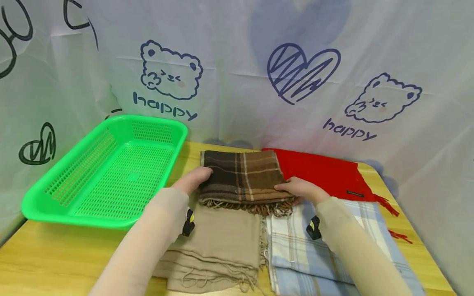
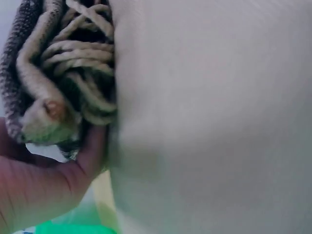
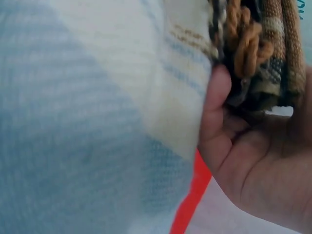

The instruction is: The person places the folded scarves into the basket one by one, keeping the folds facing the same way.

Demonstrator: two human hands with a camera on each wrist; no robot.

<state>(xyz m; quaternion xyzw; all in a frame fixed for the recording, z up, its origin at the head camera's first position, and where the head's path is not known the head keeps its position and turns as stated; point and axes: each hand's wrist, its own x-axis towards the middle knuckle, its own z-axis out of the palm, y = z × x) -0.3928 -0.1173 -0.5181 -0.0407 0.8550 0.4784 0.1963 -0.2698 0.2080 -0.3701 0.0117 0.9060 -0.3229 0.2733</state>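
A folded brown plaid scarf [image 1: 240,176] with fringe along its near edge is held between my two hands, above the back of a beige scarf. My left hand [image 1: 195,179] grips its left side; in the left wrist view thumb and fingers close round the folded layers beside the twisted fringe [image 2: 78,58]. On the other side my right hand [image 1: 301,188] pinches the right edge, thumb on top and fingers beneath, as the right wrist view shows. The folded beige scarf [image 1: 226,238] lies directly below, nearer to me.
A green perforated basket [image 1: 127,176] stands at the left. A blue and white plaid scarf [image 1: 296,250] lies at the front right, overlapping a red scarf [image 1: 318,174] behind it. White printed cloth [image 1: 229,82] hangs behind the wooden table [image 1: 48,255].
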